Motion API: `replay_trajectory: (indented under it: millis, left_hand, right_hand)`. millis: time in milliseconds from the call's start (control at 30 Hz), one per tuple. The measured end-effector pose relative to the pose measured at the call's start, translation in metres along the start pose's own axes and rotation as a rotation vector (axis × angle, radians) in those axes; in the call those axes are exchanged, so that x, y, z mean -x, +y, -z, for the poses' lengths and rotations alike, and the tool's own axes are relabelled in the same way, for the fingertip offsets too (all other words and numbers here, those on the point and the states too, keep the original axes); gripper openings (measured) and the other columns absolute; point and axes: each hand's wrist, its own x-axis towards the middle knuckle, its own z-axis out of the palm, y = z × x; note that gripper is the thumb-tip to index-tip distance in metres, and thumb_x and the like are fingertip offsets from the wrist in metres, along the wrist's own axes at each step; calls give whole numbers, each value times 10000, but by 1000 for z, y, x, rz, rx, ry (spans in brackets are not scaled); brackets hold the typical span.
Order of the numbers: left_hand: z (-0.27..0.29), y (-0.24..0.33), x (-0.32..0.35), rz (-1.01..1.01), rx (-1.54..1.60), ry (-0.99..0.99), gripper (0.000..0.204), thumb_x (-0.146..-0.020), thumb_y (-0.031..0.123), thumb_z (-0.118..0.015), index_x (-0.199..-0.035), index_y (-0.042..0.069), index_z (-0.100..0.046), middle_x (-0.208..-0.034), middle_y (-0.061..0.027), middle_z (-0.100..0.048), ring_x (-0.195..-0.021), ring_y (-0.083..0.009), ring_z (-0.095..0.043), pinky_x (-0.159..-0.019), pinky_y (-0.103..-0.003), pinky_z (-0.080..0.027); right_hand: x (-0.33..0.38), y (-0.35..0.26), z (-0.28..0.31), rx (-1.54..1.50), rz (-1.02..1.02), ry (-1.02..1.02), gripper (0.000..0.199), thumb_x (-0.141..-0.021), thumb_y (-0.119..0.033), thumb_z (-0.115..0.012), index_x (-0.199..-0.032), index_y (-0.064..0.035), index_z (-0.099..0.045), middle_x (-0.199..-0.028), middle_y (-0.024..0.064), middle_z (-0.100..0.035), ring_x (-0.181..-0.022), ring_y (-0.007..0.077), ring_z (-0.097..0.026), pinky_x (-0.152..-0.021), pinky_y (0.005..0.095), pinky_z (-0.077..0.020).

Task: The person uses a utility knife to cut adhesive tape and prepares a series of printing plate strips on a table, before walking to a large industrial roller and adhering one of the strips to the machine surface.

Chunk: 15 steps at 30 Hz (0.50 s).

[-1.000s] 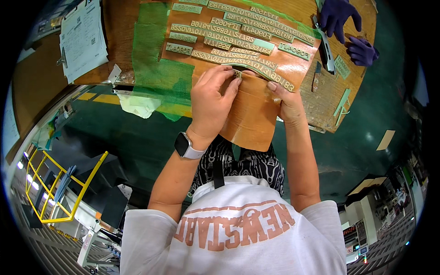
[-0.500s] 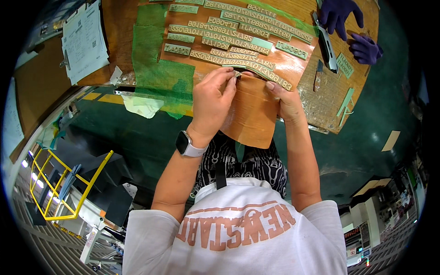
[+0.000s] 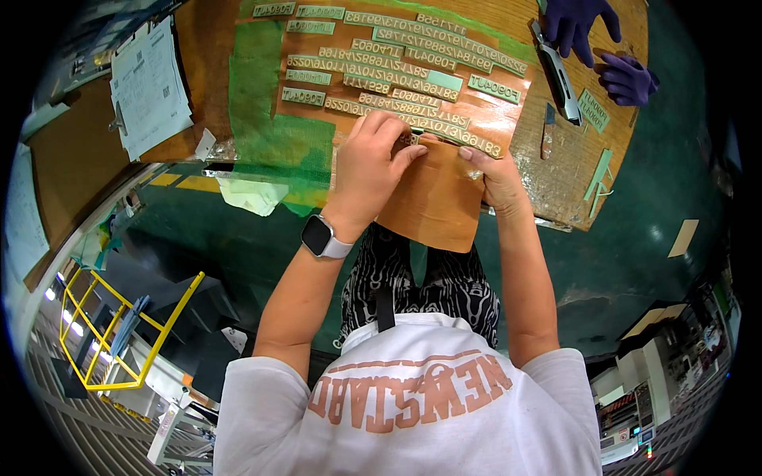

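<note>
An orange-brown flexible sheet [image 3: 432, 198] bends over the table's near edge, its lower flap hanging toward me. On its upper part lie rows of pale green printing-plate strips [image 3: 397, 73] with raised characters. My right hand [image 3: 503, 184] grips the flap's right side, thumb on top and fingers behind. At the upper left of the flap, my left hand [image 3: 367, 170] has bent fingers and its thumb over the sheet's fold, beside the nearest strip [image 3: 468, 141]. What its fingertips pinch is hidden. A smartwatch is on my left wrist.
The wooden table [image 3: 524, 178] carries green mesh tape [image 3: 278, 143], a utility knife [image 3: 559, 79], a small blade [image 3: 548, 131], purple gloves [image 3: 575, 28] and loose green strips [image 3: 599, 176]. A clipboard with papers [image 3: 149, 87] lies at the left. A yellow frame [image 3: 131, 325] stands lower left.
My left hand has shifted slightly; its fingers are more curled and the thumb lies further right over the fold. My right hand keeps its grip on the sheet. The view has shifted a little.
</note>
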Motion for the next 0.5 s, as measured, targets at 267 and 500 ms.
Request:
replay_trajectory:
  millis: [267, 500]
  left_hand:
    - [-4, -9, -2, -43, 54, -25, 131, -784, 48, -687, -873, -5, -606, -877, -107, -606, -762, -273, -600, -676, -342, -482]
    - [2, -20, -7, 48, 153, 26, 105, -863, 57, -625, -931, -19, -596, -874, -109, -614, -748, -197, -624, -662, -309, -497]
  right_hand:
    - [-8, 10, 17, -10, 10, -22, 504, -763, -17, -697, -1233, 13, -515, -1169, 92, -594, -1059, 182, -571, -904, 308, -467]
    - [-14, 12, 32, 30, -33, -11, 510, -785, -28, -698, -1253, 18, -499, -1155, 84, -595, -1030, 163, -576, -872, 306, -485]
